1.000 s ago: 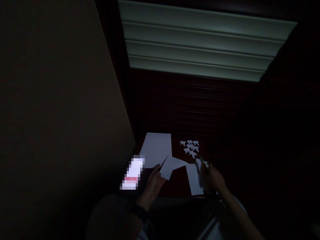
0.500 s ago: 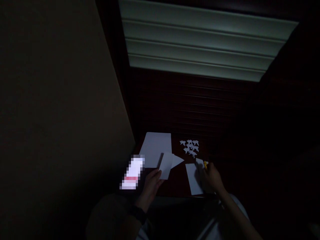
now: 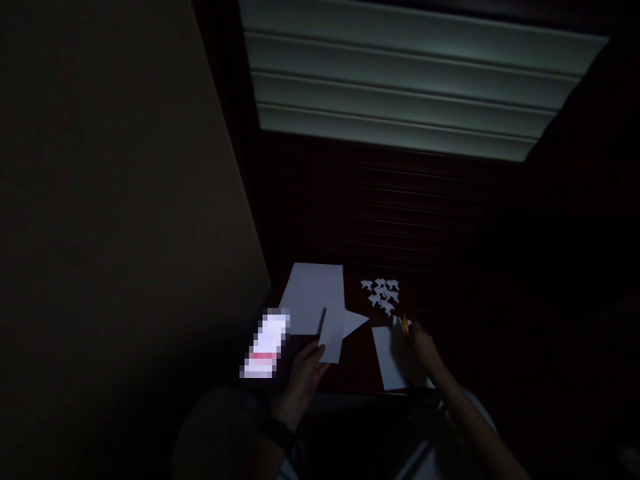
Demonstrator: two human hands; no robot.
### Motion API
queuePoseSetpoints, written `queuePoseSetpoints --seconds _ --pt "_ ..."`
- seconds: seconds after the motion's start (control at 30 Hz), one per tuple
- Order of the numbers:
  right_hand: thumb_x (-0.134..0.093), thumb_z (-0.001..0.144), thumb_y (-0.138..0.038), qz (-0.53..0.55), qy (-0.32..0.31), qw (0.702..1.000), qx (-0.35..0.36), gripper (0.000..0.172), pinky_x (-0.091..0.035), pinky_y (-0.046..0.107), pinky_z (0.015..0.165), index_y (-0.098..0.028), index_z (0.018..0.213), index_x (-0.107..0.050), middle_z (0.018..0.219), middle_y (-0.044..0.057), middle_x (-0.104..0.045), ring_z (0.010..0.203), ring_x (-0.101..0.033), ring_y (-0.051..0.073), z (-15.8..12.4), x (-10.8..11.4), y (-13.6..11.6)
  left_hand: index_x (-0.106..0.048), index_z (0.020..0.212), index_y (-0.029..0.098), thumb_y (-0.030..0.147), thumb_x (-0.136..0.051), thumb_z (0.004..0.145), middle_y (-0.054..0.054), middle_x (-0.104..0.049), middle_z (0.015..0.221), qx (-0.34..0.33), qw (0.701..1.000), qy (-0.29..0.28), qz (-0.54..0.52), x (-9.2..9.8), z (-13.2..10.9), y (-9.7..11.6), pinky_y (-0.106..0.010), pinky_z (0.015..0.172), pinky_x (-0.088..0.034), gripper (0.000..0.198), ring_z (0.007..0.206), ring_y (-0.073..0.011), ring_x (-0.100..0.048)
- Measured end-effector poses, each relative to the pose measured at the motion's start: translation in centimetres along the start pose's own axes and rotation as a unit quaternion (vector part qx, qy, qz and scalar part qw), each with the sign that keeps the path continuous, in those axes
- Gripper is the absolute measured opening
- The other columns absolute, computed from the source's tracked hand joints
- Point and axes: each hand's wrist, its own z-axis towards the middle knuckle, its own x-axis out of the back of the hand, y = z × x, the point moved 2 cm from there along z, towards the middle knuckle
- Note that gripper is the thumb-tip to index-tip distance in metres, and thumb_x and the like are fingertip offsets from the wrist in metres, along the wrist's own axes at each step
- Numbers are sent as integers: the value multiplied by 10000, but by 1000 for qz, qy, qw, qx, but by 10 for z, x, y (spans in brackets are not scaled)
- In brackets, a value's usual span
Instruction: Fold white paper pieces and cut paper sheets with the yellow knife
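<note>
My left hand is closed on the lower edge of a narrow piece of white paper, held up over the dark table. Between the fingers of my right hand is a small yellow tool; the dark hides what kind it is. Under that hand lie white sheets of paper, partly in its shadow. Beyond the hands is a cluster of several small white paper cut-outs. A large white sheet lies behind the held piece, with a pointed paper corner showing to its right.
A bright, pixelated screen-like rectangle lies left of my left hand. The dark red-brown table meets a slatted panel at the back. A plain wall rises on the left. The room is very dim.
The paper in my left hand has turned and looks narrower. My right hand has shifted slightly to the left with the yellow tool, which has tilted. The cut-outs stay put.
</note>
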Motion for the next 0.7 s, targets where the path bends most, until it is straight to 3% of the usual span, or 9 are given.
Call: queuePoseSetpoints --seconds 0.23,0.4,0.6,0.7 --pt "-418 826 -196 1 3 1000 10 272 -373 247 608 -112 1082 -453 897 130 -621 778 -603 205 20 5 14 -589 922 116 253 -680 703 -150 -665 939 45 998 -9 37 1 -1 -3 -401 765 -529 274 814 -245 -657" --pt "-452 796 -192 -3 23 999 29 245 -385 257 648 -114 1028 -466 934 137 -599 824 -583 217 20 0 12 -580 942 121 179 -668 710 -137 -652 994 -2 999 -31 -10 -7 -8 -2 -401 852 -492 255 922 -244 -623" --pt "-437 825 -278 33 77 995 60 214 -391 266 651 -140 987 -466 924 123 -565 803 -559 215 -13 -2 -12 -514 1076 164 31 -638 687 -115 -637 1055 2 995 -64 -80 -29 -24 -16 -382 944 -429 429 1017 -230 -580" --pt "-419 838 -300 74 29 991 106 199 -398 258 668 -155 957 -488 870 87 -564 765 -558 191 -38 -8 -30 -491 1111 189 -16 -616 675 -104 -639 1056 5 993 -43 -114 -37 -30 -27 -371 958 -419 498 1034 -220 -570"
